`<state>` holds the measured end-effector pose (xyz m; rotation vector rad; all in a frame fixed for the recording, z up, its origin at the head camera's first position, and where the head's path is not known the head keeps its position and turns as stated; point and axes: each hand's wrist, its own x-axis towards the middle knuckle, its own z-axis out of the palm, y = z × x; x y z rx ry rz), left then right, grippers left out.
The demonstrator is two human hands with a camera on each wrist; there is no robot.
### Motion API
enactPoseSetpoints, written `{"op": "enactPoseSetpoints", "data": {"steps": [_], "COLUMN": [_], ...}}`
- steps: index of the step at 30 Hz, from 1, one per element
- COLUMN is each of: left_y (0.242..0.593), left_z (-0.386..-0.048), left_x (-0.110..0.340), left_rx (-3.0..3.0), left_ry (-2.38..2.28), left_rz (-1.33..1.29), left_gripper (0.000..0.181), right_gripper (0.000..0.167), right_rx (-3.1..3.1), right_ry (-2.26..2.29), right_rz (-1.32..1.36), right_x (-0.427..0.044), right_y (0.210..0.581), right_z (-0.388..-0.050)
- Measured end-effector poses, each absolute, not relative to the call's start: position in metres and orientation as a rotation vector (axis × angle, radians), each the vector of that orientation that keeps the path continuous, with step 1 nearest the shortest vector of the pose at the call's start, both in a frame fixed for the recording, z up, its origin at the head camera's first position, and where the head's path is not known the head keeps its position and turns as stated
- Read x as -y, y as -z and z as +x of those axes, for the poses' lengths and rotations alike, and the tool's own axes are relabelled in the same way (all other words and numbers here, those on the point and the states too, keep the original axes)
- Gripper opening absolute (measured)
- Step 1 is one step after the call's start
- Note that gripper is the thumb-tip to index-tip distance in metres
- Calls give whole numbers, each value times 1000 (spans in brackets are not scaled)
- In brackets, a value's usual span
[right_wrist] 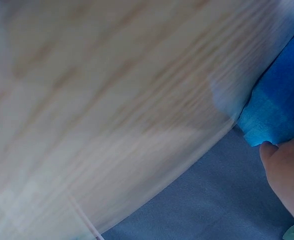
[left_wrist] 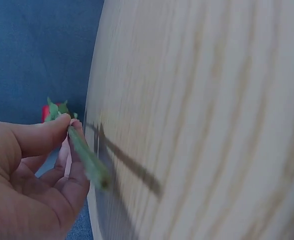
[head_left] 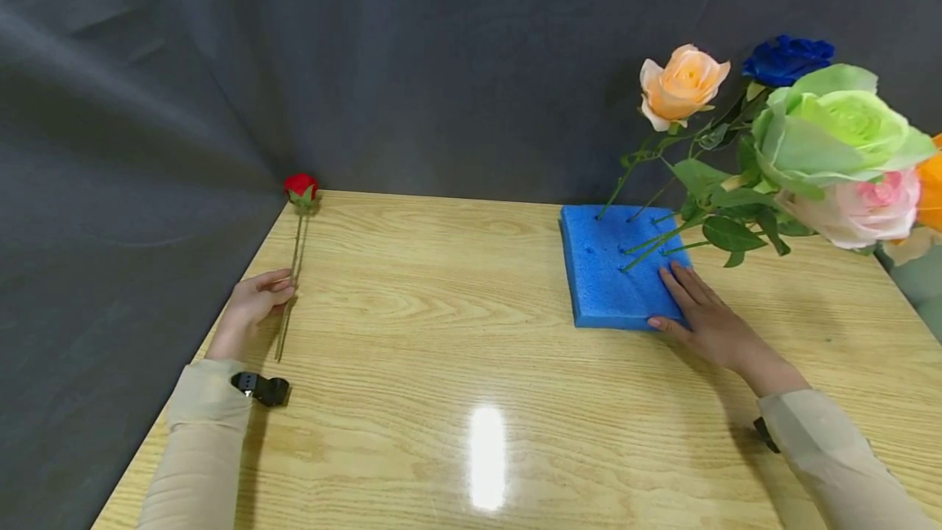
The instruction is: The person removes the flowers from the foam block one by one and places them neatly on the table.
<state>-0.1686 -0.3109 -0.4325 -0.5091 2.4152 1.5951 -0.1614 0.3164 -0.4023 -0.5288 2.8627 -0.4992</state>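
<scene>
At the table's left side, my left hand (head_left: pixel 257 299) pinches the stem of a red rose (head_left: pixel 301 185); in the left wrist view the thumb and fingers of that hand (left_wrist: pixel 34 175) close on the green stem (left_wrist: pixel 89 162), with its cut end toward the camera. My right hand (head_left: pixel 710 324) rests with its fingers extended on the right front corner of a blue foam block (head_left: pixel 614 293). In the right wrist view, the hand (right_wrist: pixel 291 172) touches the block's edge (right_wrist: pixel 274 115). Several stems stand in the foam, leaning right.
Above and right of the block spread a peach rose (head_left: pixel 683 87), a blue rose (head_left: pixel 787 60), a large green rose (head_left: pixel 842 129), a pink rose (head_left: pixel 861 207) and an orange one at the frame's edge. A dark cloth (head_left: pixel 441 72) hangs behind the wooden table (head_left: pixel 412 366).
</scene>
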Motion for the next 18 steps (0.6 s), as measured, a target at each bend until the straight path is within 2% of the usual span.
{"op": "enactPoseSetpoints", "data": {"steps": [18], "left_y": [433], "left_z": [-169], "left_x": [314], "left_rx": [-2475], "left_ry": [-1528], "left_rz": [-574], "left_gripper": [50], "right_gripper": [83], "right_rx": [-2876], "right_ry": [503], "right_rz": [-548], "right_x": [-316], "right_y": [402], "right_z": [-160]}}
